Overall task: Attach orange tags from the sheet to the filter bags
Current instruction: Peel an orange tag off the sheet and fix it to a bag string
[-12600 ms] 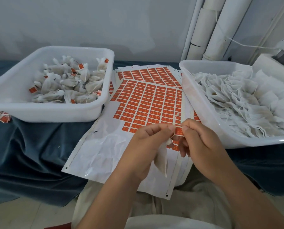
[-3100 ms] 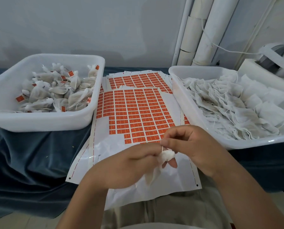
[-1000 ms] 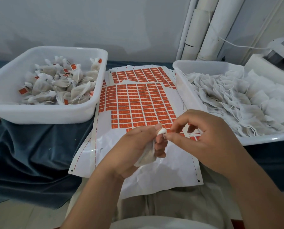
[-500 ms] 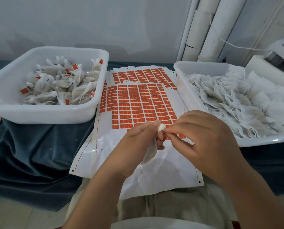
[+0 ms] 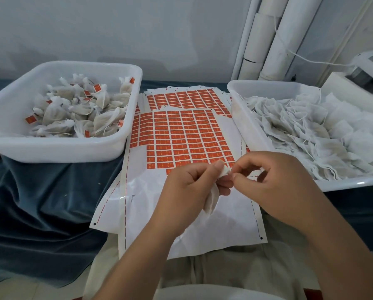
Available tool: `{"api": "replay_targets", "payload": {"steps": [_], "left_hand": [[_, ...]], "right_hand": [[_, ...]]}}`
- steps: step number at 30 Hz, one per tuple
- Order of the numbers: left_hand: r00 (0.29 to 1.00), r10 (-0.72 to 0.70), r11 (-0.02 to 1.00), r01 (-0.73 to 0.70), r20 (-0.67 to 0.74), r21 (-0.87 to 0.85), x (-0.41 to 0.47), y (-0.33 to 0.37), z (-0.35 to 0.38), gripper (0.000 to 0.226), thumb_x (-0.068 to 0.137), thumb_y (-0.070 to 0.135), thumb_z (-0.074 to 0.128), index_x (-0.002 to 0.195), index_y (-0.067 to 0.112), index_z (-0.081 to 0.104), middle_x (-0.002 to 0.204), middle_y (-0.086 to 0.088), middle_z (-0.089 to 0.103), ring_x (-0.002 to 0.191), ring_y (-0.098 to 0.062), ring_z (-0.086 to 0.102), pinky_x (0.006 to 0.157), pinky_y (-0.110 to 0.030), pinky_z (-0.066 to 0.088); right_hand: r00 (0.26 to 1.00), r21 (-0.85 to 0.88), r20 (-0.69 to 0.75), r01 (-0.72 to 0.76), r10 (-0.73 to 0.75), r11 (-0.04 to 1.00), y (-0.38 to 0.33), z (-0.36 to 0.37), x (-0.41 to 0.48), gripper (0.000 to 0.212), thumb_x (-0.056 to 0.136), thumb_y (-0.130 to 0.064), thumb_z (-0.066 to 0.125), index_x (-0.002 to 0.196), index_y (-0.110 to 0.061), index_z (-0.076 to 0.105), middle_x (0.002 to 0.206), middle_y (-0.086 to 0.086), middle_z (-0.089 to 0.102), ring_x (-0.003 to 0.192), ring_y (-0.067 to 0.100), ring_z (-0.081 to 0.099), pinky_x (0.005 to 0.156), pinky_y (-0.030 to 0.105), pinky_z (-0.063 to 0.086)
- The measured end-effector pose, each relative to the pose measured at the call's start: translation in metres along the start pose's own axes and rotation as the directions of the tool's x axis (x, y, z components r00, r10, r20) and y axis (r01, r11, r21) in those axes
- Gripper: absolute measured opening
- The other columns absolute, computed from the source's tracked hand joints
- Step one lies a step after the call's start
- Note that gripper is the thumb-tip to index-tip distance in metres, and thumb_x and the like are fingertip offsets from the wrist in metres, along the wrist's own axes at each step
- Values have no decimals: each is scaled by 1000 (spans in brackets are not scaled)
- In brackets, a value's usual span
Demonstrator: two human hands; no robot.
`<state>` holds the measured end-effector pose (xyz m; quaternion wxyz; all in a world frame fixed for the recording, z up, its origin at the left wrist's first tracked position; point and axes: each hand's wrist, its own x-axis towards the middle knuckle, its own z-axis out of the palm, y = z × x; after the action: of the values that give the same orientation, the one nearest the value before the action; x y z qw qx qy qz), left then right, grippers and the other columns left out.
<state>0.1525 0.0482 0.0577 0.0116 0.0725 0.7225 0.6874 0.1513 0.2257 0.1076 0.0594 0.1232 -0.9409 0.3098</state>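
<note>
Fingertips point(image 5: 219, 165) of left hand point(image 5: 187, 187): pinch the gathered neck of one filter bag point(image 5: 211, 202), body hanging below, probably to steady it.
Right hand point(image 5: 285, 185): thumb and forefinger pinch the tip of that neck; any tag between them is hidden.
Tag sheet point(image 5: 181, 135): flat between the tubs, within reach.
Left tub point(image 5: 125, 148): tagged bags.
Right tub point(image 5: 242, 118): untagged bags.
Tag print: too small to read.

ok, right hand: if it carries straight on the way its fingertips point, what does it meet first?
The right hand points left, so first comes the twisted top of the filter bag that the left hand pinches; the fingertips seem to touch it. Just behind comes the left thumb.
</note>
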Motion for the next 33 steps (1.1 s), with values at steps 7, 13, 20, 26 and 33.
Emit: {"api": "replay_targets", "payload": {"steps": [7,13,20,26,33], "left_hand": [[981,72,997,-68,-180,31,1,2,-1,30,87,54,62,81,27,76,75,12,76,73,-9,73,64,-9,53],[995,-81,995,78,-50,-55,-1,10,-5,21,105,44,51,103,42,72,94,22,71,85,1,69,65,-7,53],[1000,13,999,-14,16,30,-2,12,-9,19,88,55,64,98,44,77,98,25,72,96,1,66,70,-5,52],[985,40,998,-47,-165,-40,1,9,-7,37,91,56,47,79,33,74,77,12,72,79,-6,70,69,-9,53],[999,-29,983,21,-41,-181,-3,10,-2,38,90,65,49,93,42,79,79,7,72,77,-10,71,70,-15,56]], "right_hand": [[997,63,55,50,-53,997,3,1,0,8,86,-36,69,79,-39,71,82,-21,71,77,-3,65,59,12,47],[930,575,367,-235,9,784,18,-5,10,24,72,-45,72,83,-25,78,79,3,71,67,9,61,64,21,51],[938,690,342,-290,54,664,26,4,16,19,73,-37,71,83,-22,80,80,3,70,74,11,65,63,22,52],[906,632,420,-251,-53,733,32,4,15,18,79,-38,70,85,-22,79,79,1,70,71,8,61,66,20,52],[902,917,392,-367,-180,159,23,23,21,8,94,-23,69,94,-17,75,125,11,69,103,20,68,71,24,55]]}}
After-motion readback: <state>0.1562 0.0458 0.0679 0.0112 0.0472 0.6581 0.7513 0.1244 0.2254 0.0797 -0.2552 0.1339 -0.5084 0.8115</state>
